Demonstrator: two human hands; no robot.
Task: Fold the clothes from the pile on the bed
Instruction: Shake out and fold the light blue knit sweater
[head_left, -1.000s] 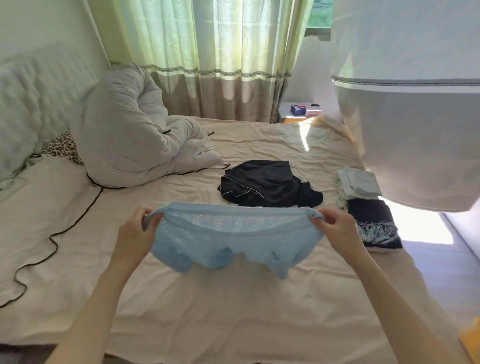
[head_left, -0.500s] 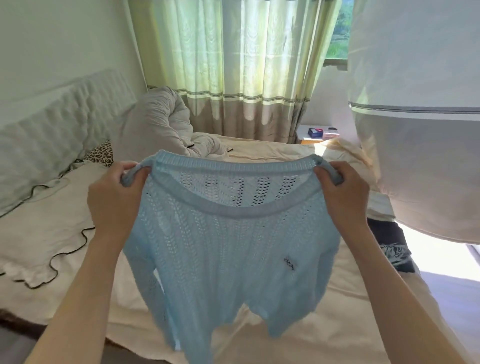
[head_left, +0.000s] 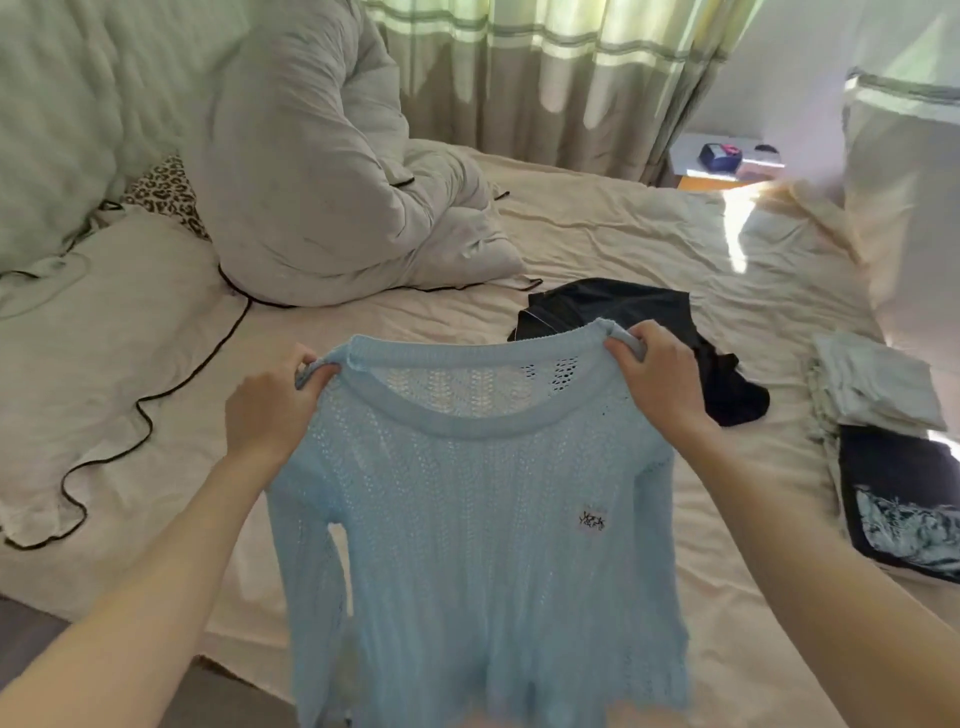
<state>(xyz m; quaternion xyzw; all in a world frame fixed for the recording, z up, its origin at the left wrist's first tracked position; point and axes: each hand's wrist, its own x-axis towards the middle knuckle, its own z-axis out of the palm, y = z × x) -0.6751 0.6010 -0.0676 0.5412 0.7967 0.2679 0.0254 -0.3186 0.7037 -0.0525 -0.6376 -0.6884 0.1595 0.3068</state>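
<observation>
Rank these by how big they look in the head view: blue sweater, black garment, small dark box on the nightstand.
1. Blue sweater, held up nearest the camera, which flatters it
2. Black garment, partly hidden behind the sweater
3. Dark box, farthest away

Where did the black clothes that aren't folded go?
In the head view, the crumpled black garment lies on the bed, just behind the blue sweater and the right hand, left of the folded stack.
</observation>
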